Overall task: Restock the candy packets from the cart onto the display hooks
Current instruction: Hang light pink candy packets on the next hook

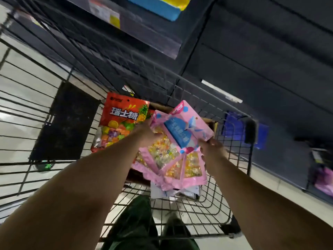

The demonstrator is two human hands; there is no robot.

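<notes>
Both hands gripping a fanned bunch of approx. 4 pink candy packets (173,150) over the cart (198,210): left hand (147,134) at left edge, right hand (212,148) at right. 1 red candy packet (119,123) lying just beyond left hand.

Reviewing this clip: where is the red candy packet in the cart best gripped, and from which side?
Grip the red candy packet at its flat top seal, coming from above. That end stands up free in the cart, while its lower part is hidden behind the left hand and pink packets.
</notes>
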